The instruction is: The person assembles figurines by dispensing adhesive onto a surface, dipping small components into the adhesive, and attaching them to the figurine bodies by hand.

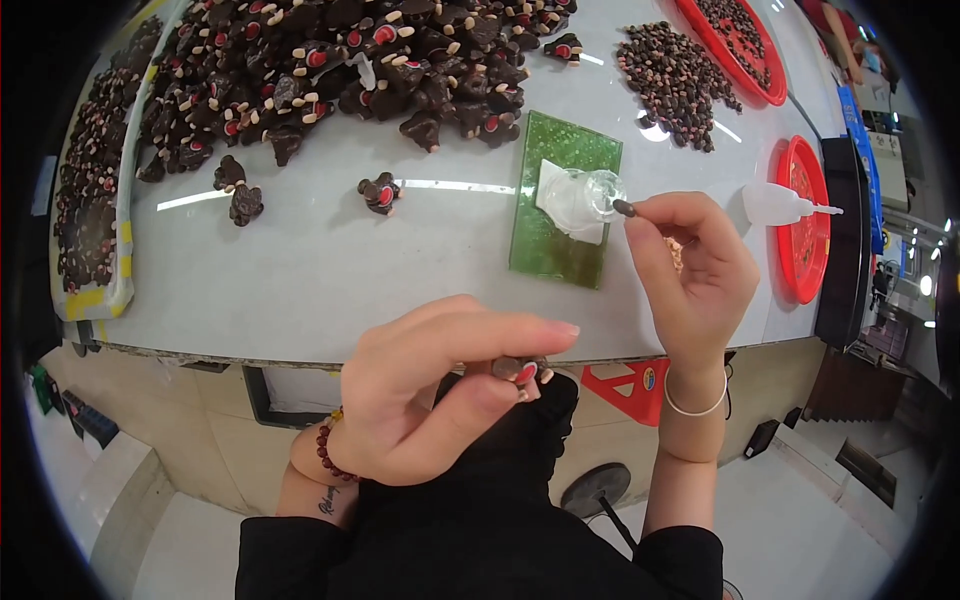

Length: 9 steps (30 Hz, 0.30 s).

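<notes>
My left hand (425, 390) is closed around a small dark brown toy figure (526, 371) with a red spot and pale ends, pinched at the fingertips above the table's front edge. My right hand (705, 265) pinches a small dark oval piece (623, 208) between thumb and forefinger. That piece is at the rim of a small clear cup (604, 188), which stands on a white sheet (552, 190) over a green board (565, 140). Pale bits (676, 252) show beside my right palm; whether they lie in the hand I cannot tell.
A heap of similar brown figures (430, 90) covers the far left of the table, with a few loose ones (380, 193) nearer. A pile of small dark pieces (670, 85), red trays (806, 260) and a white squeeze bottle (772, 204) are at right. A bin (127, 230) borders the left.
</notes>
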### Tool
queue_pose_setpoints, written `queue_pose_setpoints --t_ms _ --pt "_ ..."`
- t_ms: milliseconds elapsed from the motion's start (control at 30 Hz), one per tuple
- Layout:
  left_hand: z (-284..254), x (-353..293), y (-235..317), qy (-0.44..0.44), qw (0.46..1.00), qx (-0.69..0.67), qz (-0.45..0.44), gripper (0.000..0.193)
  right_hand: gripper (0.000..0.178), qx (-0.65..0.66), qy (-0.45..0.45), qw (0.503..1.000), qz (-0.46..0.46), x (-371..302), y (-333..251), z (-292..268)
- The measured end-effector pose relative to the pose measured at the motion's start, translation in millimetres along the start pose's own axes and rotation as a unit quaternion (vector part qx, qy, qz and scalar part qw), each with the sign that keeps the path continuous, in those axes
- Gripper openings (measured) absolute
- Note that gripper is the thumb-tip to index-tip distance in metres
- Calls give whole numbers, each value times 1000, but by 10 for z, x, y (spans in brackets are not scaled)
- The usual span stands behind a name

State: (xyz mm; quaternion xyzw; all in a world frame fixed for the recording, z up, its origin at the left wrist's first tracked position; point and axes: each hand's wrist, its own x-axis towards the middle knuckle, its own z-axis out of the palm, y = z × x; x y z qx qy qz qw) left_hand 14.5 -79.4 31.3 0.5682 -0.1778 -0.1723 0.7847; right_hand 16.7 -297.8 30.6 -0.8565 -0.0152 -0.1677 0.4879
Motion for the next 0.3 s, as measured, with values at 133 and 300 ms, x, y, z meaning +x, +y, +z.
queue_pose_setpoints --t_ms 133,300 --pt "-9 -43 -23 70 992 -77 -65 42 8 -45 7 999 -27 18 1 41" --pt "-8 -20 50 72 979 -142 -125 50 9 -85 -1 996 -28 11 -20 31"
